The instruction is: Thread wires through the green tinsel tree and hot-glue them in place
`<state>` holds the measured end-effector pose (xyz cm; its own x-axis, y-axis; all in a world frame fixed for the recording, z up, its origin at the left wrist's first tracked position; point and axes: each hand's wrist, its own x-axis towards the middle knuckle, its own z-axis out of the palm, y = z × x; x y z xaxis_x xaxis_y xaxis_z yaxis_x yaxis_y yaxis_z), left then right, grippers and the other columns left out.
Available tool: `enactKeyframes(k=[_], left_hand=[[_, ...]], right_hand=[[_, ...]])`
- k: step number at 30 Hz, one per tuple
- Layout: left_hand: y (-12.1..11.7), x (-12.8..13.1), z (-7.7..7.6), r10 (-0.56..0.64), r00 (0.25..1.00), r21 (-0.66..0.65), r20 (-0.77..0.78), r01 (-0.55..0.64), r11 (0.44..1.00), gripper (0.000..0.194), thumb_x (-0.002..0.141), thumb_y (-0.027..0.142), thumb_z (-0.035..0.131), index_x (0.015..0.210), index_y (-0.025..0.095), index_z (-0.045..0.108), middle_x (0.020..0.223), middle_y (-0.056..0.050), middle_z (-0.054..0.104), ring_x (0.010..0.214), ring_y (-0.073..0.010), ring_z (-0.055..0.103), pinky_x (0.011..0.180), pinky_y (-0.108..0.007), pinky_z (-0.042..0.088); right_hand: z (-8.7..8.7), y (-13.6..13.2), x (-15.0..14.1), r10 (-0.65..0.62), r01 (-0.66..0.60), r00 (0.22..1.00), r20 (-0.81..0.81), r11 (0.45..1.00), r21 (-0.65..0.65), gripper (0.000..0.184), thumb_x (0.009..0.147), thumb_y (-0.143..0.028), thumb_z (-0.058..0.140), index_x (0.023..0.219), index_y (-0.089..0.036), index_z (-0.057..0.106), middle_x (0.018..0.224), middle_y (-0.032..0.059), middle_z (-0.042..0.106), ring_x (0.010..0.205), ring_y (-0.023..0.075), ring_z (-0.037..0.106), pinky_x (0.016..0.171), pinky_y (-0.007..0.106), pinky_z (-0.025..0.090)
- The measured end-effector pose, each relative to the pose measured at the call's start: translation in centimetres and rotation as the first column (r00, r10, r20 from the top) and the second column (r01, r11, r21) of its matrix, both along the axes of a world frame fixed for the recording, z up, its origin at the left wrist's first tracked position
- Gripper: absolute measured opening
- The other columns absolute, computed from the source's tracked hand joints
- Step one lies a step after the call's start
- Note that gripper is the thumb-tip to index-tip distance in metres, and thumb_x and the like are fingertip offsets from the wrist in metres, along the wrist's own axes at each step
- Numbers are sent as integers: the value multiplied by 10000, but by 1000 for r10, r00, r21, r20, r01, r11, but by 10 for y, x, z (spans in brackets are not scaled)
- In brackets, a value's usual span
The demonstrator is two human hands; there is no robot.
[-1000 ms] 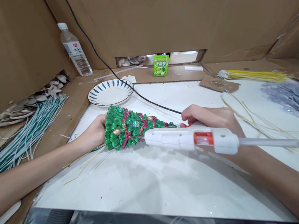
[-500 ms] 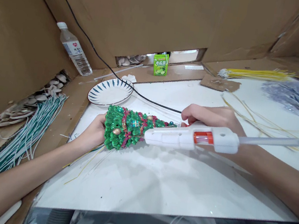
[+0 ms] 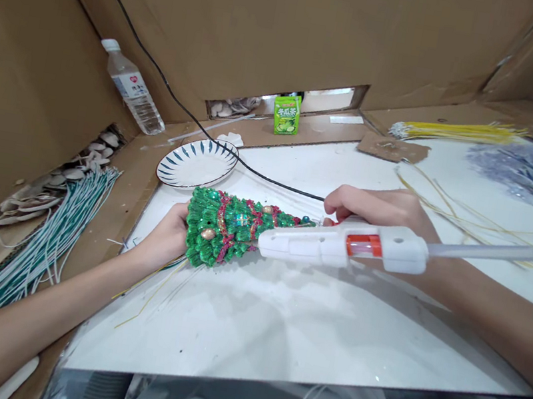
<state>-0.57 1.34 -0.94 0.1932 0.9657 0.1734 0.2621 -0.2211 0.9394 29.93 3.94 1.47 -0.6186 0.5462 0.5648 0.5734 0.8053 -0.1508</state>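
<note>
A glittery green Christmas tree ornament (image 3: 229, 228) with red garlands and small baubles is tilted on its side above the white board, its tip pointing right. My left hand (image 3: 173, 230) grips it by the wide base; the fingers are mostly hidden behind it. My right hand (image 3: 375, 206) is closed on the handle of a white hot glue gun (image 3: 310, 241) with an orange window. The gun's front end reaches the tree's near side; whether the nozzle touches is hidden. A clear glue stick (image 3: 485, 252) juts out of the gun's rear to the right.
Beyond the tree lies a striped plate (image 3: 195, 168), a black cord (image 3: 270, 178) crossing it. A water bottle (image 3: 135, 90) and green drink carton (image 3: 286, 116) stand behind. Green-white wires (image 3: 59, 227) lie left, yellow wires (image 3: 454, 130) right. Cardboard walls (image 3: 275, 19) enclose the board.
Almost nothing differs; the glue gun and my right hand have shifted very slightly to the right. The tree stays in my left hand.
</note>
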Motion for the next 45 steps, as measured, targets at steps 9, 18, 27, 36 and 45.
enactKeyframes(k=[9,18,27,36,45], left_hand=[[-2,2,0,7,1000,-35,25,-6,999,565,544,391,787,1043,166,650,845,-54,703,769,-222,639,629,-283,525],[0,4,3,25,1000,3,-17,-25,1000,480,520,370,799,938,169,675,812,-32,709,737,-200,633,651,-274,521],[1,1,0,66,997,9,-50,-66,998,436,509,319,791,896,165,660,802,-19,707,761,-202,627,698,-282,516],[-1,2,2,71,997,-6,-41,-71,997,477,518,303,789,957,169,661,833,-33,712,800,-227,634,701,-301,521],[-3,5,4,7,1000,-46,-6,-8,999,457,563,352,779,962,158,672,800,-38,709,782,-229,636,680,-300,520]], right_hand=[[2,-2,1,-12,12,1000,9,1000,-11,199,699,-330,533,830,-182,514,600,-29,531,508,76,416,502,210,247],[3,-4,0,-27,27,1000,2,999,-33,219,673,-338,553,826,-187,519,594,-28,537,506,82,412,514,214,261],[3,-6,-2,-40,40,999,8,999,-21,214,724,-384,550,818,-193,528,589,-24,545,497,84,411,498,220,235],[5,-7,-2,-45,46,999,29,999,-5,210,752,-397,520,814,-197,527,598,-23,537,511,93,434,510,223,262],[4,-6,-2,-43,43,999,34,999,-16,192,728,-360,533,832,-199,524,607,-25,541,522,98,443,522,222,277]])
